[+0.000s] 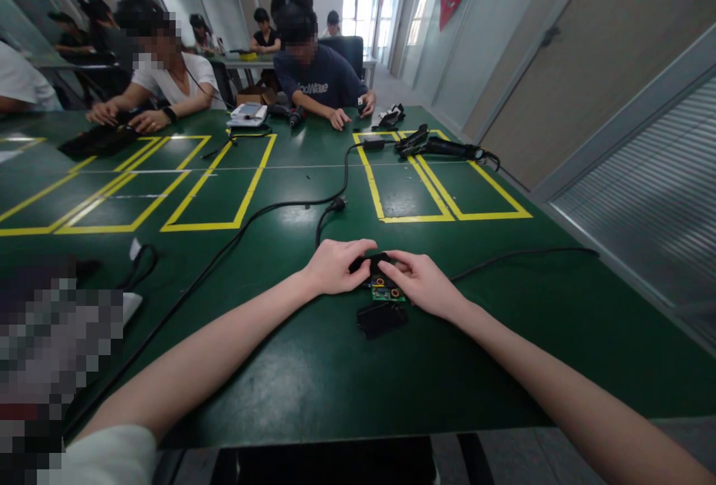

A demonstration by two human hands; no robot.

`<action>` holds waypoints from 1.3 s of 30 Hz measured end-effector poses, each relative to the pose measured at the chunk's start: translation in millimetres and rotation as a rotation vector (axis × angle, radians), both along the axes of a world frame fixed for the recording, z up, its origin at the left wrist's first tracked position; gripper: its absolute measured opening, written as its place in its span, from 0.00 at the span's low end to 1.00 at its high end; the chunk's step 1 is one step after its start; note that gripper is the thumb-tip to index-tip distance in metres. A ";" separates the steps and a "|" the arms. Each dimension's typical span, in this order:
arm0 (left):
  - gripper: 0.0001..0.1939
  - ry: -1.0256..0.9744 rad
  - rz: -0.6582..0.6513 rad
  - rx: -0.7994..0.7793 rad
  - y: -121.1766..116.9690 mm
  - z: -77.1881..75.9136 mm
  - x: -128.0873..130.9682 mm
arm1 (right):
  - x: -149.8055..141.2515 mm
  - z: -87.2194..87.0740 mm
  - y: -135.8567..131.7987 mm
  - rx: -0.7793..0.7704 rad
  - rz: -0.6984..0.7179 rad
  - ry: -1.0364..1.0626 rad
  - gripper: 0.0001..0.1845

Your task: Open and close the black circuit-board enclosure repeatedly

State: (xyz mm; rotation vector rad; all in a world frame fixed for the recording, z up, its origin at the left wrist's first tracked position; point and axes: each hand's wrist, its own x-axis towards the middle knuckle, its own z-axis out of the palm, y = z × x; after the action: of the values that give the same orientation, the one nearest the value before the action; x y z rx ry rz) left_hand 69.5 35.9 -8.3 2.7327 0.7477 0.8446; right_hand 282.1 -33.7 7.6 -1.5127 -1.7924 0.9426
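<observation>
A small green circuit board (385, 294) with copper-coloured coils shows between my two hands, partly inside a black plastic casing (378, 260). My left hand (338, 267) grips the casing's left side, with thumb and fingers closed round it. From the right, my right hand (421, 280) pinches the casing and the board's edge, thumb on top. My fingers hide much of both parts. Just below the board, a flat black cover piece (382, 319) lies on the green table (291, 365). A black cable (520, 253) runs off to the right from behind my right hand.
A long black cord (274, 206) and a plug (338, 204) lie beyond my hands. Yellow tape (417, 219) marks rectangles on the table. Black tools (441, 146) and an adapter (376, 142) lie farther back. People work across the table. A pixelated area covers the left.
</observation>
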 end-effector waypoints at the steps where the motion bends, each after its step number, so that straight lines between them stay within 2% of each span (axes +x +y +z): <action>1: 0.15 0.029 0.008 -0.012 0.7 0.0 0.5 | 2.7 0.2 1.4 0.018 -0.006 -0.053 0.27; 6: 0.16 0.090 0.017 0.010 1.2 1.1 2.3 | 16.2 4.7 6.0 0.064 0.196 -0.184 0.29; 9: 0.18 0.061 0.022 0.019 0.2 1.9 1.9 | 24.1 7.6 6.1 0.094 0.264 -0.198 0.34; 12: 0.22 0.042 -0.027 0.018 -0.3 2.8 0.2 | 30.2 8.7 6.0 0.138 0.338 -0.205 0.37; 18: 0.27 0.029 -0.080 0.032 0.6 2.2 -1.0 | 31.3 4.0 9.3 0.293 0.437 -0.195 0.31; 22: 0.26 0.050 -0.095 0.040 2.1 -0.4 1.3 | 29.1 -2.1 11.8 0.371 0.433 -0.217 0.23; 26: 0.25 0.118 -0.072 0.034 1.6 1.5 2.3 | 20.3 -5.2 8.5 0.415 0.371 -0.306 0.20; 32: 0.20 0.192 -0.030 0.002 -8.5 6.4 -5.7 | 2.8 -3.5 -1.6 0.464 0.322 -0.531 0.20; 39: 0.19 0.223 -0.038 -0.092 -23.3 9.1 -29.4 | -21.9 0.2 -14.4 0.420 0.347 -0.621 0.24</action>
State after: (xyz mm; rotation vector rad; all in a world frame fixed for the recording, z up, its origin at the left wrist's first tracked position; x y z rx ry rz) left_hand 40.1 12.6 0.8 2.7771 0.7509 0.4888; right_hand 260.2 -48.1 7.8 -1.3199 -2.5555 0.1937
